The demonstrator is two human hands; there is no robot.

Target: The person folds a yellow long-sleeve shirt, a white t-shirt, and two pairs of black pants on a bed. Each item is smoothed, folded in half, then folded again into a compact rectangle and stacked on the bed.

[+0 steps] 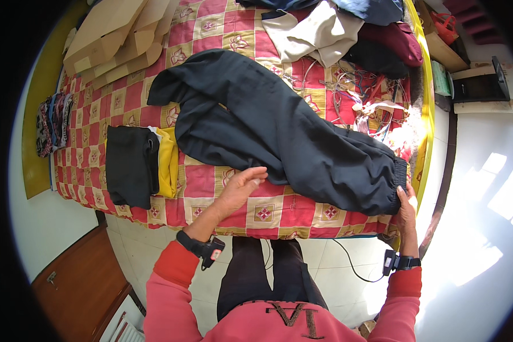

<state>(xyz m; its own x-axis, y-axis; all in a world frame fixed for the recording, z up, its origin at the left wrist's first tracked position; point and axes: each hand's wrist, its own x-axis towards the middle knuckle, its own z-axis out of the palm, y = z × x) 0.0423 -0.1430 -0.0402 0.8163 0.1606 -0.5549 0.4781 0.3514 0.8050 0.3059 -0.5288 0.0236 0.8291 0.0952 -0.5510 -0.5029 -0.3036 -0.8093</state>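
Note:
Dark trousers (239, 108) lie spread in folds across the bed, their elastic waistband at the right and the legs bunched toward the upper left. My right hand (406, 208) grips the waistband's near corner; some of its fingers are hidden. Just below the middle of the trousers is my left hand (240, 190), fingers stretched out and holding nothing. Its fingertips are beside the lower edge of the cloth; whether they touch it I cannot tell. To the left sits a folded black garment (130, 168), with a folded yellow garment (167, 162) partly under it.
A checked red and beige bedspread (262, 214) covers the bed. Flattened cardboard boxes (105, 34) lie at the far left, patterned clothes (54, 124) at the left edge. Heaped clothes (319, 31) and tangled cords (353, 94) are at the far right. A cable (353, 268) runs across the floor.

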